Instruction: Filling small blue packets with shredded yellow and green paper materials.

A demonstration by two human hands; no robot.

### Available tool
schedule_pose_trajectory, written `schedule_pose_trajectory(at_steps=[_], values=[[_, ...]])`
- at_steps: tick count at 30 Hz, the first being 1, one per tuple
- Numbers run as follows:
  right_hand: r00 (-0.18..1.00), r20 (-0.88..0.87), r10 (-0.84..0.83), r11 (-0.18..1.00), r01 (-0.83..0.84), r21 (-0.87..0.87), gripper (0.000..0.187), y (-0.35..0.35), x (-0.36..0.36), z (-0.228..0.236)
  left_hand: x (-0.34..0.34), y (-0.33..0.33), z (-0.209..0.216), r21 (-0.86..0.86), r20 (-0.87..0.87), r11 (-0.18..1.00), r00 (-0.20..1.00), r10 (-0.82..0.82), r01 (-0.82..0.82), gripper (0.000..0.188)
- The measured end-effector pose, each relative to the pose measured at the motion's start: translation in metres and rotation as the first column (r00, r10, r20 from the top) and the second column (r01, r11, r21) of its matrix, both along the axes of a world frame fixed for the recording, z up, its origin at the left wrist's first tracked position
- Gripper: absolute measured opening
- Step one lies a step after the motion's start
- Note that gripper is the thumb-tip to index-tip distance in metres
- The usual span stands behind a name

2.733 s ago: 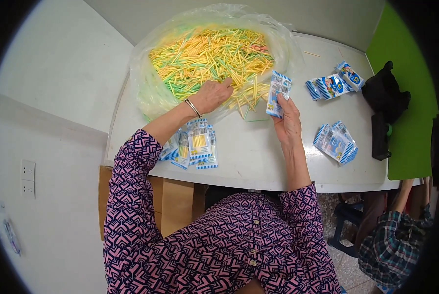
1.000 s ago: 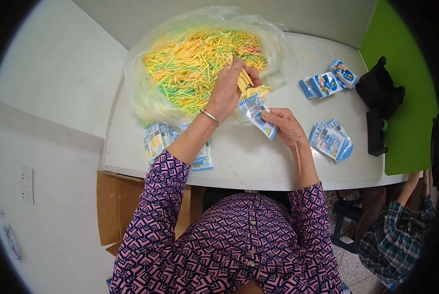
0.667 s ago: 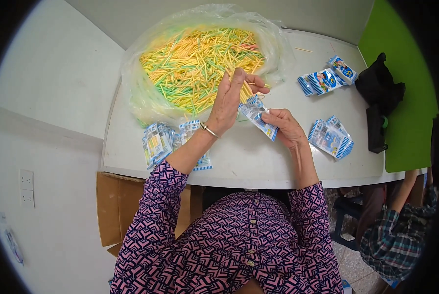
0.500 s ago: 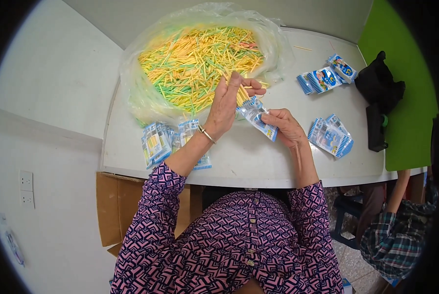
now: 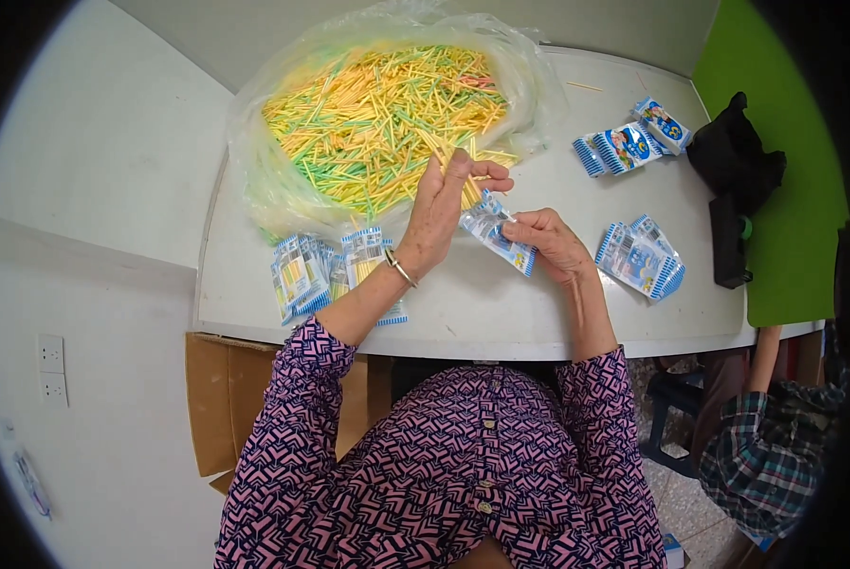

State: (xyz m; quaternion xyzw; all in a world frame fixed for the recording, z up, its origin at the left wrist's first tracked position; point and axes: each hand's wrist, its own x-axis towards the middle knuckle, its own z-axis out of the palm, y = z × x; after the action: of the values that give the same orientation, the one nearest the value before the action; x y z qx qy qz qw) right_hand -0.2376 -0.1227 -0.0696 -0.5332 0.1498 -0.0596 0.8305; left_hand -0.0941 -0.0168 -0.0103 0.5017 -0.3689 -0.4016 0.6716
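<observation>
My left hand (image 5: pixel 442 204) is closed around a small bunch of thin yellow sticks (image 5: pixel 470 195), at the near right edge of a big clear plastic bag (image 5: pixel 254 194). That bag is full of loose yellow, green and a few pink sticks (image 5: pixel 377 123). Between thumb and fingers, my right hand (image 5: pixel 553 245) grips a small clear-and-blue packet (image 5: pixel 497 235). The packet's upper end meets the lower ends of the sticks; whether they are inside its mouth is hard to make out.
Filled packets (image 5: pixel 301 275) lie in a pile left of my left forearm. Flat packets (image 5: pixel 638 258) lie to the right, with more blue packets (image 5: pixel 626 147) behind them near a black tape dispenser (image 5: pixel 728 242) and a black bag (image 5: pixel 736 156). Another person's sleeve (image 5: pixel 766 455) shows at lower right.
Both hands keep their grips and stay nearly in place. The sticks and the packet's upper end remain together, with only a slight shift of the fingers and the whole view.
</observation>
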Motion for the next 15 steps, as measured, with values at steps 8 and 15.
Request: schedule_pose_trajectory(at_steps=[8, 15], values=[[0.995, 0.045, -0.090, 0.996, 0.091, -0.015, 0.020, 0.006, 0.000, -0.001, -0.005, 0.005, -0.007, -0.082, 0.332, 0.994, 0.939, 0.090, -0.066, 0.038], [0.988, 0.091, -0.129, 0.990, 0.133, -0.046, 0.027, 0.009, 0.004, -0.003, 0.015, 0.014, -0.002, 0.055, 0.428, 0.998, 0.902, -0.061, 0.041, 0.043]])
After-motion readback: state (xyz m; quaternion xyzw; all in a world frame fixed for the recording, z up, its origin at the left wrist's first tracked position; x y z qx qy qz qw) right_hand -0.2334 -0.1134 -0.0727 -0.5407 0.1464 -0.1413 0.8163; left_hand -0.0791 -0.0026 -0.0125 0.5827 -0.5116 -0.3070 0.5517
